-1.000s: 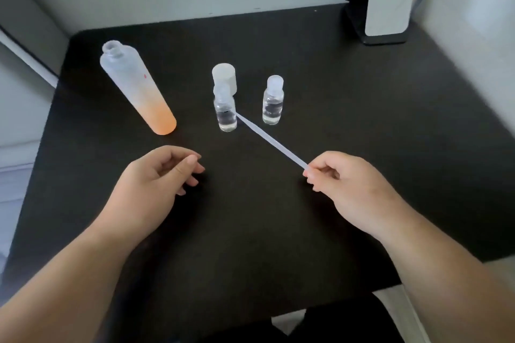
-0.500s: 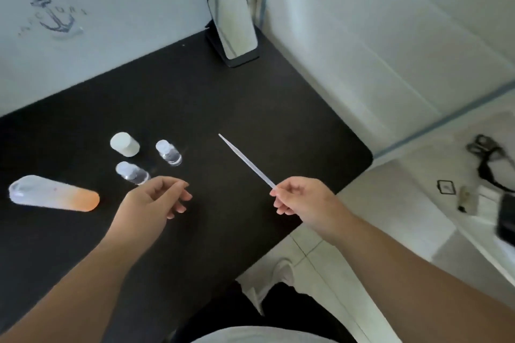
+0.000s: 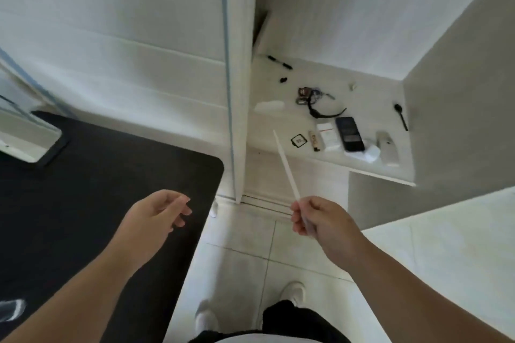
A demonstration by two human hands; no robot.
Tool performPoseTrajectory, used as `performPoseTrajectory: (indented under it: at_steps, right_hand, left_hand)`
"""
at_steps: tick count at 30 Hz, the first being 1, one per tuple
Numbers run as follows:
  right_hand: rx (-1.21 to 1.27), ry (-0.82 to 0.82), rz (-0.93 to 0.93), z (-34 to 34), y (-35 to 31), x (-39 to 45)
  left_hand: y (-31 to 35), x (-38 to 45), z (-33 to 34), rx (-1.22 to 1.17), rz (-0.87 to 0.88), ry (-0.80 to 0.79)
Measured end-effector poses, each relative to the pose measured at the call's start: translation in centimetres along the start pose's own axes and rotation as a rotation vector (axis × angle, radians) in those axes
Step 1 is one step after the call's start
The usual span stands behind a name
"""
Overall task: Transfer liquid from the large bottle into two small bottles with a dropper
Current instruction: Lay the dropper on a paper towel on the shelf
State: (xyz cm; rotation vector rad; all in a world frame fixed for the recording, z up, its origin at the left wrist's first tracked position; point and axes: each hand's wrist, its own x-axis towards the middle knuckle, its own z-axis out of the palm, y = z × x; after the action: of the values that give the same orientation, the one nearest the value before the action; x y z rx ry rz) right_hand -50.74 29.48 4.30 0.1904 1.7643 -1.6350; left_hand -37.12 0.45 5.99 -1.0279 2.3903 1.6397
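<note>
Nearest the camera, dark trousers and pale shoes [image 3: 292,291] are seen on a tiled floor [image 3: 245,253]. Above them, the right hand [image 3: 320,221] is held out over the floor, off the table; the dropper [image 3: 285,166] is pinched near its bulb end between thumb and curled fingers, its thin tip pointed up and away, probably to keep any liquid from running out. The left hand [image 3: 156,217] is held above the edge of the black table [image 3: 83,175], its fingers loosely curled, with nothing gripped. None of the three bottles can be seen, so how full they are cannot be told. Farther off, a white shelf [image 3: 278,142] carries a phone [image 3: 349,133], keys [image 3: 306,95], a spoon [image 3: 401,117] and small oddments.
</note>
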Motion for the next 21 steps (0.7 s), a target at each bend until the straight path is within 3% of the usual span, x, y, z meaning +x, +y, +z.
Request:
performPoseTrajectory:
  at_steps: [4, 11, 21]
  right_hand:
    - [0.198, 0.043, -0.006, -7.4, -0.9, -1.1]
    - [0.350, 0.205, -0.001, -18.7, -0.4, -4.7]
    - [0.467, 0.577, 0.020, -26.0, 3.8, -9.7]
  left_hand:
    - [5.2, 2.2, 6.9, -0.033, 0.070, -0.038]
    - [13.5, 5.2, 18.1, 0.065, 0.199, -0.268]
    - [21.3, 9.5, 32.8, 0.310, 0.388, -0.711]
